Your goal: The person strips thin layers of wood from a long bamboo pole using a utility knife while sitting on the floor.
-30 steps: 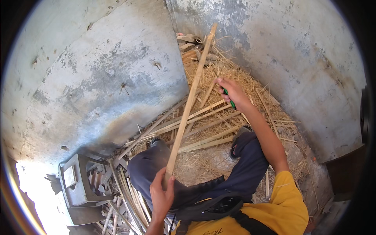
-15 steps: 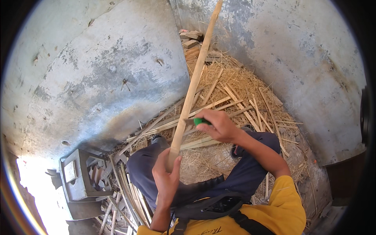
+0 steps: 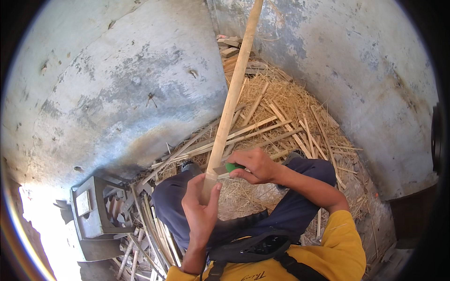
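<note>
A long bamboo strip (image 3: 232, 93) slants up and away from me, its far end reaching the top of the view. Its near end is in my left hand (image 3: 200, 201), fingers and thumb closed round it. In my right hand (image 3: 257, 166) is a knife with a green handle (image 3: 233, 166). Its short metal blade (image 3: 221, 170) lies against the strip's right edge, just above my left fingers. My right fingers wrap the handle and hide part of it.
Loose strips (image 3: 253, 133) and straw-like shavings (image 3: 290, 93) cover the floor ahead, between two worn grey walls (image 3: 154, 70). Bricks (image 3: 228, 44) lie in the far corner. A grey metal frame (image 3: 91, 213) stands at left, beside more strips (image 3: 161, 234). My bent legs (image 3: 304, 187) flank the work.
My right hand has drawn the knife down along the strip, nearer to my left hand. The strip has shifted slightly left at its far end; my left hand keeps its hold.
</note>
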Motion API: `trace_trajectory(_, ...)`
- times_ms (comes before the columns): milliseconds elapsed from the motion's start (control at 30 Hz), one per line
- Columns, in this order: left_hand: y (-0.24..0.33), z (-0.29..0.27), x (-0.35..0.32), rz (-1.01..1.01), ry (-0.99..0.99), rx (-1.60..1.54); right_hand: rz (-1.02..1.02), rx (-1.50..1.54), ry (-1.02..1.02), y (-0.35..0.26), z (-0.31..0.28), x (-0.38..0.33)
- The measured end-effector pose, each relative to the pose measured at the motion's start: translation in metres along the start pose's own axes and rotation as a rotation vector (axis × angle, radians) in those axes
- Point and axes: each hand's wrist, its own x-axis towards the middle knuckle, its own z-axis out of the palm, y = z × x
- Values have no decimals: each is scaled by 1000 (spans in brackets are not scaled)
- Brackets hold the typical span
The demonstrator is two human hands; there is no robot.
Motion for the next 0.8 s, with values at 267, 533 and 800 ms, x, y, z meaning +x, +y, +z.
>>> trace_trajectory(267,16,-2,-1,-117,11,-106,25,85,18,-6,2,3)
trace_trajectory(533,21,-2,-5,-172,2,-196,8,-18,108,-17,5,7)
trace_trajectory(800,22,-2,-5,-167,11,-211,-40,-110,148,-17,6,8)
